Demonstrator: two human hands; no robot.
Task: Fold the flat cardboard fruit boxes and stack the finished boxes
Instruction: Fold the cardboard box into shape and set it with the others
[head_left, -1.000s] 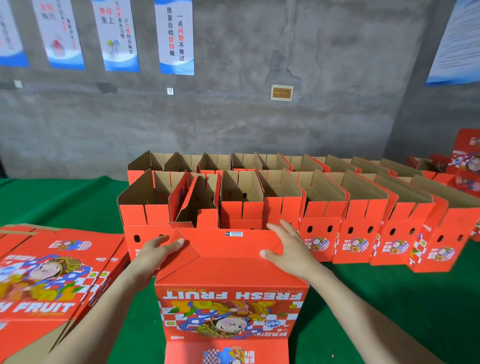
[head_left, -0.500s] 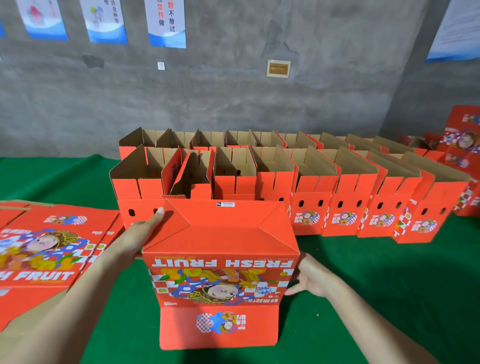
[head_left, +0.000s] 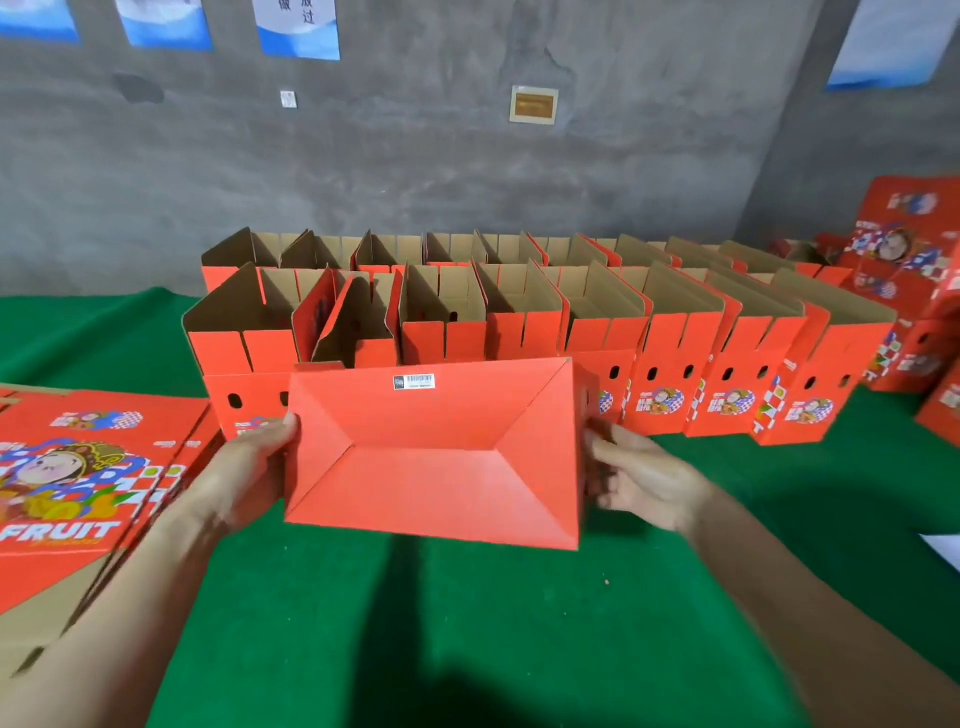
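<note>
I hold a folded red fruit box in the air above the green table, its closed bottom with the barcode label turned toward me. My left hand grips its left side and my right hand grips its right side, fingers curled round the edges. Behind it stand two rows of finished open-topped red boxes. A pile of flat printed box blanks lies at the left.
The green table cloth spreads in front of me. More red boxes are stacked at the far right against the grey wall. A white sheet peeks in at the right edge.
The box has been lifted off the table and tipped, so its bottom faces me instead of the printed side. My right hand moved from the top to the right side.
</note>
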